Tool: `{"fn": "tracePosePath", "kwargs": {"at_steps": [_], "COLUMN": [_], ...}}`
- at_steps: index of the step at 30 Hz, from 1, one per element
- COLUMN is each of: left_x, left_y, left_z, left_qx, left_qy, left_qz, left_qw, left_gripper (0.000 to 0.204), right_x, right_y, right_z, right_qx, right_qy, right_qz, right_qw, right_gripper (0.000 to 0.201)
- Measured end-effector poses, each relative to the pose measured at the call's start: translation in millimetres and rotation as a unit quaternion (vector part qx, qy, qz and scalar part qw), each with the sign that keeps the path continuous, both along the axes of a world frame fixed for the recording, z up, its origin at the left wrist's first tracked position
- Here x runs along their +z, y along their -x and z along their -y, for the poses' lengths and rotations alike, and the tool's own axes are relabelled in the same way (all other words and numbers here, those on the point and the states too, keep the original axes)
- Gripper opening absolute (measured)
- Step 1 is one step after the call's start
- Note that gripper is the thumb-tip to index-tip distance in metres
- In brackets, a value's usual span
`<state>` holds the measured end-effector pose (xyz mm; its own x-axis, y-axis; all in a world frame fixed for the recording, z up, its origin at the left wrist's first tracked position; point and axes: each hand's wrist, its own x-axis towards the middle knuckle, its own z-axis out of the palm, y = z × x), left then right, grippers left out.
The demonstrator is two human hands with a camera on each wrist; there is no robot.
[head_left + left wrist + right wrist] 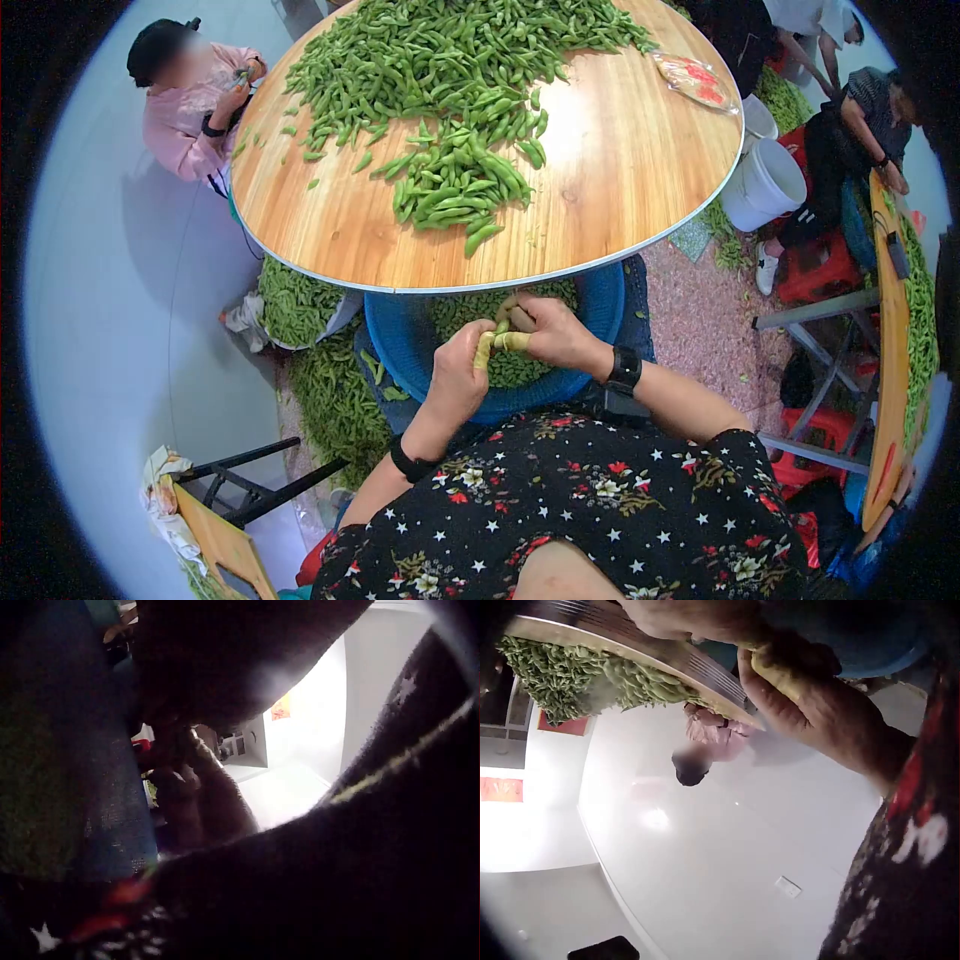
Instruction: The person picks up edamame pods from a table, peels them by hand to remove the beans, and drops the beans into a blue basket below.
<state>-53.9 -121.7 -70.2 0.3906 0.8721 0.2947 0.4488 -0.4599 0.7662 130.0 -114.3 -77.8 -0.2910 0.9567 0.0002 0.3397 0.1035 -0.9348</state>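
Observation:
Over a blue basket [384, 335] of shelled green beans [520, 371], both hands meet. A green pod [503, 318] is pinched between the left hand [462, 370] and the right hand [560, 335]. Yellowish wraps cover a digit of each hand. In the right wrist view the left hand [832, 720] and right hand [697, 616] are close together, the pod not distinct. The left wrist view is dark, and the grip cannot be made out there.
A round wooden table [620, 180] carries a heap of pods [430, 70] and a red-patterned packet [692, 80]. White buckets [766, 188] stand at its right. More pods [335, 400] lie on the floor at left. A person in pink [185, 120] sits at the upper left; others are at right.

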Motion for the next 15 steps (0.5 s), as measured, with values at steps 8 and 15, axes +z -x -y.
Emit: {"fn": "tracePosePath", "kwargs": {"at_steps": [8, 15], "left_x": [9, 18], "left_y": [-1, 1], "left_z": [10, 9], "left_qx": [-0.055, -0.067], "left_qy": [0.000, -0.002], "left_qz": [-0.085, -0.096], "left_qw": [0.995, 0.993], "left_gripper": [0.033, 0.029], "right_x": [-7, -7], "right_y": [13, 9], "right_z": [5, 1], "right_qx": [0.010, 0.067], "right_qy": [-0.145, -0.184], "right_qz": [0.020, 0.100], "right_qw": [0.989, 0.975], "right_gripper": [0.021, 0.018]}}
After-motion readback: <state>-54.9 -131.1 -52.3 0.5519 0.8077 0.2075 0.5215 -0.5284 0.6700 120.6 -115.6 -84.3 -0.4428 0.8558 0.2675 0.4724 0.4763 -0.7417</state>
